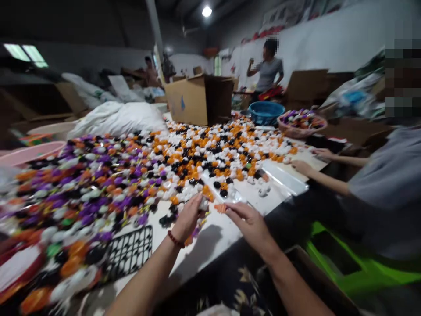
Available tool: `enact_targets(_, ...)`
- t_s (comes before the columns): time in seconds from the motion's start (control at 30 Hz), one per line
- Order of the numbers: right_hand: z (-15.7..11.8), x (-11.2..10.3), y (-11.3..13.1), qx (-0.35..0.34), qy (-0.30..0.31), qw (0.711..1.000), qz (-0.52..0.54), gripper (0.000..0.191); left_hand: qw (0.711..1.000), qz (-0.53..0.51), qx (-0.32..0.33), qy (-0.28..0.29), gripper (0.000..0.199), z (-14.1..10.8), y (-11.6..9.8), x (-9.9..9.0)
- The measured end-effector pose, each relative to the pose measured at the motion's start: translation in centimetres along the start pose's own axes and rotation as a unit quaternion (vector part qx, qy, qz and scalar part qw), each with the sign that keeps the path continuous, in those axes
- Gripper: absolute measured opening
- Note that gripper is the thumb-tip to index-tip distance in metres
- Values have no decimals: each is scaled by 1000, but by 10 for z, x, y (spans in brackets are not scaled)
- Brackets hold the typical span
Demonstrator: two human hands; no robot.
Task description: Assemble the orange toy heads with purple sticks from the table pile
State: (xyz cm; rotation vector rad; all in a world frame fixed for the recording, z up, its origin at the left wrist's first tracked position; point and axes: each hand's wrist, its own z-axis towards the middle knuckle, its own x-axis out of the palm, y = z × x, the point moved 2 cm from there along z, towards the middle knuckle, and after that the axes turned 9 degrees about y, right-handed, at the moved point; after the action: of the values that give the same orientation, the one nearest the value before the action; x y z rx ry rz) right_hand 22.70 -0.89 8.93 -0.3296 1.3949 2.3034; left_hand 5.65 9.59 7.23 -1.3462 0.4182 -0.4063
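Note:
My left hand (188, 218), with a dark red bead bracelet (176, 239) on its wrist, is closed around a small white piece (204, 204). Between thumb and fingers of my right hand (247, 221) is a small orange ridged piece (220, 208). Both hands are over the white table top (212, 254), a short way apart. Just beyond them lies a clear plastic bag (235, 195) with black and orange pieces on or in it. A broad heap of small orange, white and black pieces (194, 151) spreads behind, turning purple mixed (88, 188) on the left.
A black grid tray (131, 250) lies at left. Behind the heap stand a cardboard box (187, 98), a blue basin (266, 112) and a filled pink basket (301, 123). At right, a co-worker's hand (302, 168) is near flat plastic bags (284, 177); a green stool (348, 259) is below.

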Motion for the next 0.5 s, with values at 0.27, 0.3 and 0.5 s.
enact_targets(0.27, -21, 11, 24, -80, 84, 989, -87, 23, 994, -105, -5, 28, 51, -49, 14, 13)
enact_targets(0.3, -23, 12, 25, -82, 94, 987, -98, 23, 995, -94, -2, 21, 52, -53, 14, 14)
enact_targets(0.5, -30, 14, 33, -80, 130, 980, -125, 24, 999, -7, 43, 6, 48, -64, 20, 16)
